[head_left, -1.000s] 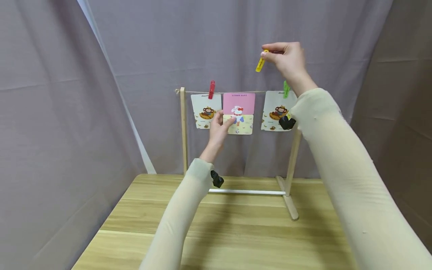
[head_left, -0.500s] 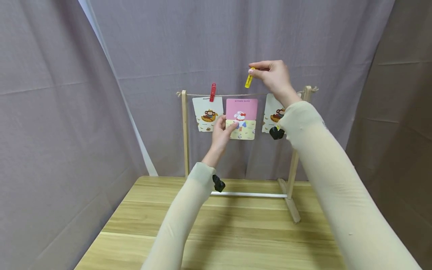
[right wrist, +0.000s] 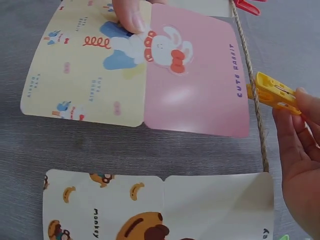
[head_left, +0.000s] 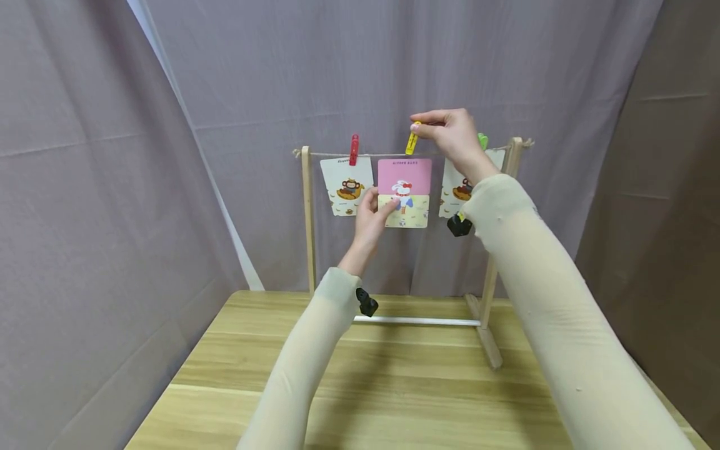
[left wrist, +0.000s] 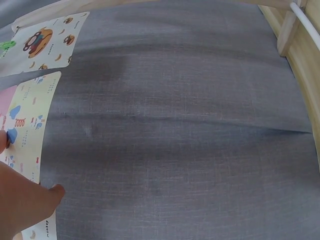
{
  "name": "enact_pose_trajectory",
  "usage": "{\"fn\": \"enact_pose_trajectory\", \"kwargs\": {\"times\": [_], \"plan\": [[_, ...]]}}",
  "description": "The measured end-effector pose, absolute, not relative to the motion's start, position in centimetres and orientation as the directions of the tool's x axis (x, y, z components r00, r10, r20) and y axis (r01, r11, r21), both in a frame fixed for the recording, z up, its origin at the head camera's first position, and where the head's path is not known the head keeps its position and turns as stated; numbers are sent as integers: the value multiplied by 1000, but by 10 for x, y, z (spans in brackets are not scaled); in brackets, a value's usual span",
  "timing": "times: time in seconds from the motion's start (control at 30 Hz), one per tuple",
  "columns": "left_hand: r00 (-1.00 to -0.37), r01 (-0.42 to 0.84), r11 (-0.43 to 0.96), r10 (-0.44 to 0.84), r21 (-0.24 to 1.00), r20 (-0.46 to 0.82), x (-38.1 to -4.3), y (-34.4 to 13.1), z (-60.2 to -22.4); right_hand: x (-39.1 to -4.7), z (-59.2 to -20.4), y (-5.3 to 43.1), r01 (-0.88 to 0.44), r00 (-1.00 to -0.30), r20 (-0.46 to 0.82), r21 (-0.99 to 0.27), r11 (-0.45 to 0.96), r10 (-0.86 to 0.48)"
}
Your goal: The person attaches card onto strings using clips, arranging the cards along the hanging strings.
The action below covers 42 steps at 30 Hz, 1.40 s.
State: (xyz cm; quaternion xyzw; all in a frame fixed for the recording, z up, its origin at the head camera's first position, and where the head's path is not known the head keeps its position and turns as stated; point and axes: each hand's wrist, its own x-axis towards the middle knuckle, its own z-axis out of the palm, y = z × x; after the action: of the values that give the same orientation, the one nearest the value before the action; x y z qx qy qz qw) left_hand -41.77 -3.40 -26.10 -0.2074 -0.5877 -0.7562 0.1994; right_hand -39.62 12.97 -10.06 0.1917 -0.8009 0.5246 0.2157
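Observation:
My left hand [head_left: 371, 217] pinches the left edge of a pink and yellow rabbit card [head_left: 405, 176], its thumb across the front. The card's top edge lies just beneath a twine line [head_left: 439, 155]. Above it, my right hand [head_left: 454, 137] pinches a yellow clothespin [head_left: 412, 142] between thumb and fingers. In the right wrist view the clothespin [right wrist: 274, 94] has its tip at the twine [right wrist: 260, 120], beside the card's lettered edge; I cannot tell whether it grips the card. Monkey cards hang on both sides, one left [head_left: 345, 178], one right [head_left: 453, 184] partly behind my right arm.
A red clothespin [head_left: 354, 150] sits on the line over the left monkey card, a green clothespin [head_left: 482, 141] over the right one. The twine runs between two wooden posts [head_left: 307, 219], joined low by a white bar [head_left: 422, 321], on a wooden table [head_left: 394, 387]. Grey curtains hang behind.
My right hand has come down and to the left, bringing the yellow clothespin from well above the line to the twine over the rabbit card. The left hand keeps its hold, shifting slightly.

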Motion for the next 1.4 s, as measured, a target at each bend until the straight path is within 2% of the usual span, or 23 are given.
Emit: {"fn": "enact_pose_trajectory", "kwargs": {"times": [1.4], "plan": [[-840, 537, -253, -65, 805, 539, -414, -31, -258, -392, -113, 131, -498, -863, 476, -745, 445, -168]]}}
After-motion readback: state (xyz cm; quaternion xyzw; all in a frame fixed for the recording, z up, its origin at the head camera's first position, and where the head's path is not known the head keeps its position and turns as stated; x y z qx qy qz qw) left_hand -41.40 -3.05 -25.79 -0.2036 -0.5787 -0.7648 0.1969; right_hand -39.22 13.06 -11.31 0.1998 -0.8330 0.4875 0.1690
